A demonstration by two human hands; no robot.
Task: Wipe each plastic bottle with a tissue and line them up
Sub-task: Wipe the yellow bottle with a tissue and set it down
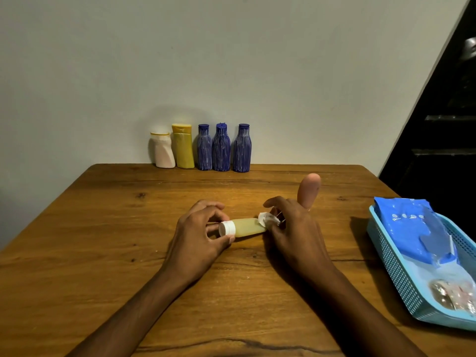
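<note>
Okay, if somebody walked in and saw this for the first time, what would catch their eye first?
Probably the two hands mid-table: the left hand grips the white cap of a small pale yellow bottle lying sideways, while the right hand holds a tissue to its other end. Next, five bottles lined up against the wall.

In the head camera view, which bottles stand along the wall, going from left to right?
white bottle → yellow bottle → first blue bottle → second blue bottle → third blue bottle. All five stand upright at the far edge of the table.
</note>
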